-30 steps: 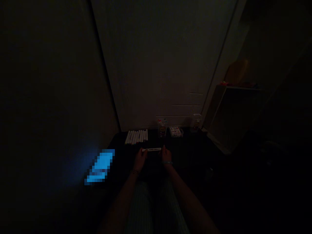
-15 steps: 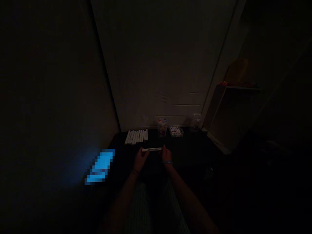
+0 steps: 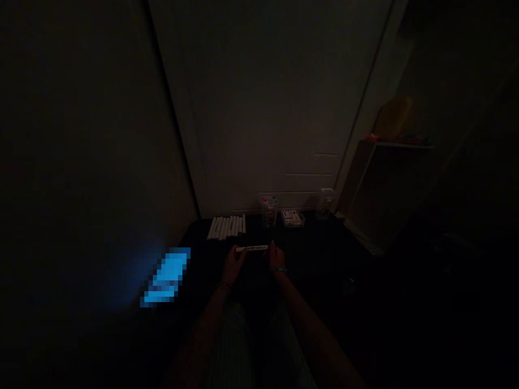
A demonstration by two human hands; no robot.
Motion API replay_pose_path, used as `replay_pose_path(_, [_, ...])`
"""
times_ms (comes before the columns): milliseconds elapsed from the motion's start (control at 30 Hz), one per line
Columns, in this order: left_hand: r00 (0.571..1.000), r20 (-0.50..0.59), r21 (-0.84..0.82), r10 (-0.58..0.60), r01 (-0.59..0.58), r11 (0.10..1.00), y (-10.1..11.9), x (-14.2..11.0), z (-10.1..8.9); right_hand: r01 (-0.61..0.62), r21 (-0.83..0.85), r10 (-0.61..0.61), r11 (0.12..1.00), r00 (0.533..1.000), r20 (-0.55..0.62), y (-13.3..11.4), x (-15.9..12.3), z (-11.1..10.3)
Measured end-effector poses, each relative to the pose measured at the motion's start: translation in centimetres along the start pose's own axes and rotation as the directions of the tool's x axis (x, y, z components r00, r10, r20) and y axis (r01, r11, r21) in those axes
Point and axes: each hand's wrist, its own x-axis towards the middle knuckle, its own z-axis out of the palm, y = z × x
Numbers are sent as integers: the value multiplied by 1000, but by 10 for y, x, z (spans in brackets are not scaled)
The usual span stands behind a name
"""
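A white marker (image 3: 256, 248) lies level between my two hands above the dark table. My left hand (image 3: 233, 265) is closed around its left end. At the other end, the fingers of my right hand (image 3: 277, 258) are closed on its tip; the dim light hides the exact grip. Just beyond my left hand, several white markers (image 3: 227, 227) lie side by side in a row. Behind the held marker stands a clear container (image 3: 270, 214) with coloured tips showing at its top. To its right lies a white case (image 3: 292, 218) with dark marks on it.
A second clear container (image 3: 326, 203) stands at the table's back right, by the wall (image 3: 259, 108). On the left glows a blurred blue screen (image 3: 168, 276). A cabinet (image 3: 389, 183) with an orange-yellow object (image 3: 392, 116) on top is at right. The dark table (image 3: 324, 246) spans the middle.
Both hands and the marker stay almost where they were, with only a very slight shift left. The picture is a little darker now.
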Motion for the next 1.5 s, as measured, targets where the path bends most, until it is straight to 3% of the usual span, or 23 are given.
replay_pose_path(467, [1000, -13, -6, -20, 20, 1000, 4, -2, -1, -23, -2, 23, 1000, 1000, -11, 1, 0, 1])
replay_pose_path(667, [999, 16, -64, 29, -28, 998, 5, -2, 1, -17, 8, 17, 1000, 1000, -25, 3, 0, 1])
replay_pose_path(1000, [999, -39, -26, -35, 34, 999, -5, 2, -1, -23, 16, 24, 1000, 999, -24, 2, 0, 2])
replay_pose_path(1300, [999, -14, -20, -32, 31, 999, 9, -4, -1, -77, -35, 74, 996, 995, -65, -3, 0, -1])
replay_pose_path(1500, [1000, -9, -10, -26, 26, 1000, 7, -4, -1, -37, -27, 35, 999, 998, -49, -5, -2, -2])
